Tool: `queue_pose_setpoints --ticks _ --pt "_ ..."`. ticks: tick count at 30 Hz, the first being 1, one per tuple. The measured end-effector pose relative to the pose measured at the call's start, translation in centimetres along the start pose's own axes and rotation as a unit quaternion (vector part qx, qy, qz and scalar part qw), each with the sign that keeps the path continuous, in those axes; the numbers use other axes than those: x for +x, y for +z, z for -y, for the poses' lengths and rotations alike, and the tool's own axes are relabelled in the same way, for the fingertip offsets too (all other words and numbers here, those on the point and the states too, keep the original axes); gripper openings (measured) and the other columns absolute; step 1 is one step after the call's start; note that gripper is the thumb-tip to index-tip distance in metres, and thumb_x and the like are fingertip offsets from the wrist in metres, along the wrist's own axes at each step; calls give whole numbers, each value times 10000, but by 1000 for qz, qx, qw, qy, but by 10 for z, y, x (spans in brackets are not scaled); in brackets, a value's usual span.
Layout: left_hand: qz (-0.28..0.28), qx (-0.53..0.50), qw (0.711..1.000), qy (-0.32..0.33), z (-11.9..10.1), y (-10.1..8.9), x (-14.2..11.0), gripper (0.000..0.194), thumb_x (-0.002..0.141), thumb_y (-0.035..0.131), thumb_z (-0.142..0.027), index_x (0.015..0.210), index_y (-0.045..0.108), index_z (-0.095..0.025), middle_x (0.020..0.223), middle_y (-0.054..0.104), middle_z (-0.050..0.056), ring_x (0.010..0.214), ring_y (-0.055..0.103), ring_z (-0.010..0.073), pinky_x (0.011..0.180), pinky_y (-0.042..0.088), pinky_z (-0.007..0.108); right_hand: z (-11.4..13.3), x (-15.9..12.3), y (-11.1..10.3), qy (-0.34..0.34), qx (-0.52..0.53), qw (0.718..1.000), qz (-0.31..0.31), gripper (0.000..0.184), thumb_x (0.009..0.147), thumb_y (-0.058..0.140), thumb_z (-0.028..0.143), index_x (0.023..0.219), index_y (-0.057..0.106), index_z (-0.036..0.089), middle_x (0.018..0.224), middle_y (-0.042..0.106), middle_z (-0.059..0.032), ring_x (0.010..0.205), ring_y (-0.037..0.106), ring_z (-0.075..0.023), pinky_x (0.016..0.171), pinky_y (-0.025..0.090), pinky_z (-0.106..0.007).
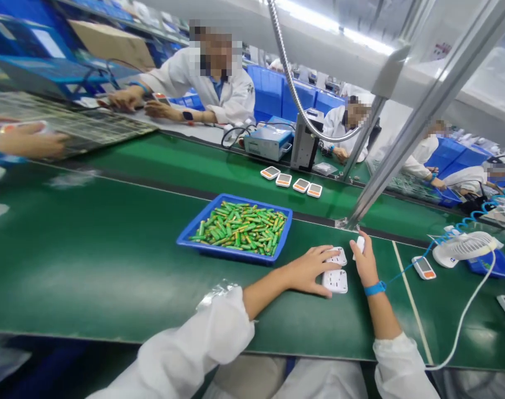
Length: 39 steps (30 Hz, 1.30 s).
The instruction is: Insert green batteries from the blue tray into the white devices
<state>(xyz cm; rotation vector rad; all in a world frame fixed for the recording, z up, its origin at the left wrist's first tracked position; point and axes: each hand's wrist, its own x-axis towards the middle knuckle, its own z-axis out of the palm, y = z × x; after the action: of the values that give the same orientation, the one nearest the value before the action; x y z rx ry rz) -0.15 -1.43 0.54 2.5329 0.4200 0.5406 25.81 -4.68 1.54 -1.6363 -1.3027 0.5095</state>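
- Head view: the left hand (308, 271) was spread open, fingertips over two white units (336, 281), grasping neither visibly.
- The right hand (366, 262) was closed on a white piece (360, 246), long axis roughly toward the counter's (111, 266) far edge.
- Both units lay between the hands, nearer the left.

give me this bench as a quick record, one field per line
surface: green bench
left hand: left hand spread over two white cases
right hand: right hand holding a small white piece
wrist: blue band, right
tray: blue tray of green batteries, left of both hands
far side: four white gadgets with screens
right side: white fan, another gadget beside it
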Motion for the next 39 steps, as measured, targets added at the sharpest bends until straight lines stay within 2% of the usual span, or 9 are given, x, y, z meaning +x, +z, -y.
queue_pose_setpoints --ticks 8,12,16,20,23,26,30,35,39 --pt "-32 -37 999 5 -4 -2 4 495 1098 682 -485 1556 684 -299 1720 573 99 1621 456 372 1291 424 562 -10 4 -5 58 135 989 3 708 871 857 641 1424 605 278 1171 745 -36 1044 740 -247 954 633 -431" --pt "-79 -68 995 -4 1 2 5 443 1119 584 -306 1552 673 -304 1670 621 101 1581 537 304 1297 454 493 -9 10 2 77 135 987 -30 630 829 863 678 1239 690 231 1083 732 -39 953 750 -245 814 676 -408" --pt "-150 -61 986 -41 6 7 8 542 1073 519 -148 1599 613 -238 1728 542 137 1589 535 287 1337 438 470 -2 22 14 22 52 997 -46 693 795 849 706 1230 779 172 1142 797 -121 1014 762 -310 892 659 -468" --pt "-242 -60 956 -155 11 8 14 653 1022 671 -210 1655 517 -166 1711 536 187 1578 531 339 1331 450 512 16 40 36 -15 -25 1000 -6 763 806 776 777 1204 838 129 1161 847 -195 1098 771 -385 1011 591 -503" --pt "-271 -58 943 -182 12 6 16 727 997 716 -211 1680 468 -181 1673 573 173 1534 556 333 1304 475 510 28 48 53 -13 -95 995 32 787 847 683 863 1122 879 152 1163 859 -212 1147 763 -421 1024 567 -499" --pt "-269 -30 943 -195 11 3 17 668 1021 654 -178 1669 492 -189 1630 608 142 1425 609 321 1256 502 485 32 50 58 -6 -169 985 44 859 856 591 951 1012 889 161 1132 857 -237 1115 761 -442 1000 560 -500" --pt "-242 9 946 -216 10 2 17 587 1091 564 -221 1676 519 -242 1418 708 120 1239 652 309 1117 545 456 32 51 51 -9 -222 973 66 927 916 438 985 1062 881 184 1058 863 -220 996 772 -432 876 560 -472" --pt "-224 42 946 -231 10 3 17 734 1054 679 -396 1718 450 -184 1333 692 164 1219 604 365 1079 532 478 36 65 54 -11 -260 960 106 877 1008 316 900 1083 850 209 1090 848 -234 1015 785 -441 867 550 -481" --pt "-244 30 939 -240 11 4 17 744 1007 734 -410 1659 486 -150 1360 663 186 1259 582 381 1111 528 506 40 78 63 -16 -280 951 127 782 980 422 869 1083 808 197 1043 822 -256 1060 778 -455 943 554 -538"
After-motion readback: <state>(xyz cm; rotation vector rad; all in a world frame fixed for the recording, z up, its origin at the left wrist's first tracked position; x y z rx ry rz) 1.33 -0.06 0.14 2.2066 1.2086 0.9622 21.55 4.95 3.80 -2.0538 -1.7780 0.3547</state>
